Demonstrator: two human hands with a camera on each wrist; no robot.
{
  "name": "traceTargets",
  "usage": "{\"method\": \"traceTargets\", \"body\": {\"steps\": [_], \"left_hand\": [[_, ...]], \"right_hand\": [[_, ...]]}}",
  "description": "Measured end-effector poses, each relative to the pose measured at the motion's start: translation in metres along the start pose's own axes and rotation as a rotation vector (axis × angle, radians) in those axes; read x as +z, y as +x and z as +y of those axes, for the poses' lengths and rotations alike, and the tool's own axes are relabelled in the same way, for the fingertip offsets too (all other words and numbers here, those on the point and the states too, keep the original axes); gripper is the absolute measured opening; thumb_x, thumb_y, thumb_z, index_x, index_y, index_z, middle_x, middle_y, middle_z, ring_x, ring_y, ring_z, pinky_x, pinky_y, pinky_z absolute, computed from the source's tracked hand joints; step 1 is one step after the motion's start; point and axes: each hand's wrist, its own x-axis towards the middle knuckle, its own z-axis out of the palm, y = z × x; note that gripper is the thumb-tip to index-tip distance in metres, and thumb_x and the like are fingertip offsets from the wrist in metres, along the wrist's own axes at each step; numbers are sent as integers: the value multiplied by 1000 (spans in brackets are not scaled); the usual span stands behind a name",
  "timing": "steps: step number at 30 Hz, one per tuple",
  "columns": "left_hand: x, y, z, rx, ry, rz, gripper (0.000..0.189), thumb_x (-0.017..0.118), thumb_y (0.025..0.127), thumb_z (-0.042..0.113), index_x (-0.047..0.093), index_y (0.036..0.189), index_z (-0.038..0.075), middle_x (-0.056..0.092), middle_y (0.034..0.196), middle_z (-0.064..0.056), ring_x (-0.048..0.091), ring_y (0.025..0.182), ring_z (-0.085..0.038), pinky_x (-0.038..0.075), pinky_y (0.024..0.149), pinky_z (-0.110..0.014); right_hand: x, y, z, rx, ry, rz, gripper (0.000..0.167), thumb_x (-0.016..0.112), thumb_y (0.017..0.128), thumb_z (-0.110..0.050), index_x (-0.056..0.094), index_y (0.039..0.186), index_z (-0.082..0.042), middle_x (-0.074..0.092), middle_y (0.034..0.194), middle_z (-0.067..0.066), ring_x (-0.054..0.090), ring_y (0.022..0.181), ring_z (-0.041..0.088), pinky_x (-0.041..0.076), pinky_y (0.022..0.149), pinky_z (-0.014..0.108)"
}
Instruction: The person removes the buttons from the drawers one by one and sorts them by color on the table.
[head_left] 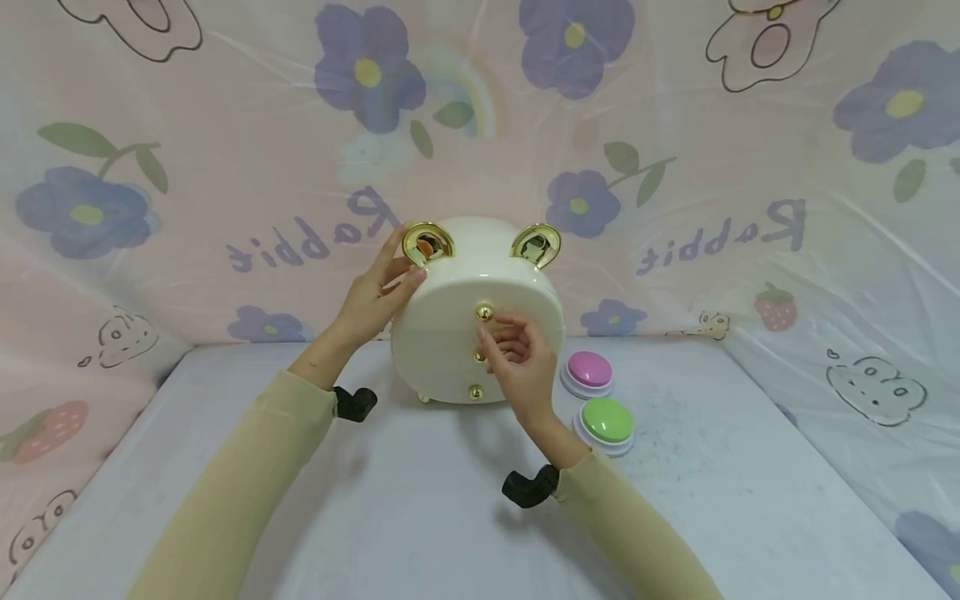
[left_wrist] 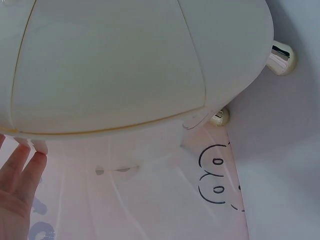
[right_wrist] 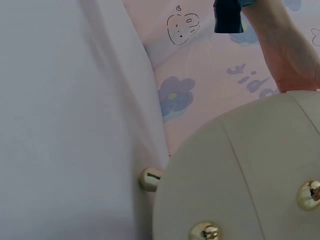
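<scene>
A glossy white rounded storage box (head_left: pixel 438 333) with two gold-rimmed ears stands upright on the table. Down the middle of its face run a top gold knob (head_left: pixel 484 312), a middle one partly covered by fingers, and a bottom knob (head_left: pixel 476 392). My left hand (head_left: pixel 371 300) rests against the upper left edge by the left ear (head_left: pixel 428 243), its fingertips (left_wrist: pixel 36 162) touching the shell in the left wrist view. My right hand (head_left: pixel 525 367) is in front of the knobs, fingers loosely bent, thumb and index apart near the top knob. The right wrist view does not show this hand.
A pink push button (head_left: pixel 589 370) and a green push button (head_left: pixel 607 420), both on white bases, stand right of the box. Small gold feet (left_wrist: pixel 281 57) lift the box off the white tabletop (head_left: pixel 420 517). Patterned cloth (head_left: pixel 262 150) hangs behind and at both sides.
</scene>
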Motion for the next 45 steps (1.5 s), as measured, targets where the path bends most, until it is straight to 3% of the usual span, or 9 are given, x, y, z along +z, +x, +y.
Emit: {"method": "traceTargets", "body": {"steps": [6,10,16,21,26,37,41,45], "left_hand": [[0,1,0,-2,12,-1,69,53,98,34,11,152,43,50,142,-13,40,138,-27,35,112,-46],[0,0,1,-7,15,1,69,53,98,35,11,152,44,50,142,-13,40,138,-27,36,112,-45],[0,0,2,-10,18,-1,68,53,98,35,11,152,43,50,142,-13,40,138,-26,36,112,-45],[0,0,1,-1,16,1,69,53,98,35,11,152,44,50,142,-13,40,138,-27,36,112,-45],[0,1,-1,5,7,4,68,53,99,34,11,152,45,50,143,-12,40,138,-27,36,112,-46],[0,1,-2,-12,14,-6,69,53,99,34,10,152,45,49,143,-12,39,138,-26,34,113,-46],[0,1,-2,-11,11,-5,69,53,99,33,10,152,45,49,143,-12,39,138,-26,34,113,-46],[0,1,-2,-6,10,-2,69,53,99,33,10,152,44,50,143,-12,40,138,-26,35,113,-46]], "right_hand": [[-3,-9,6,37,-23,2,23,67,83,7,57,102,15,64,80,27,65,63,34,55,48,43],[-4,-12,9,43,-27,-4,22,67,84,7,57,102,15,65,80,26,64,64,37,55,49,47],[-6,-16,12,66,-22,-5,21,67,84,6,57,100,15,64,79,27,62,65,45,56,48,30],[-6,-19,15,91,-19,-5,21,68,84,6,57,100,15,63,78,27,64,62,34,54,48,25],[-7,-21,17,97,-23,-10,21,68,84,6,58,100,15,63,78,26,65,61,27,55,47,34],[-6,-24,22,103,-14,-47,24,68,83,7,56,103,16,63,78,27,65,63,40,55,49,49],[-4,-26,24,110,-15,-55,27,70,81,7,56,103,15,64,81,27,67,65,24,57,50,43],[-2,-27,27,102,-35,-62,30,73,80,5,56,102,14,66,84,27,66,69,13,58,53,29]]}}
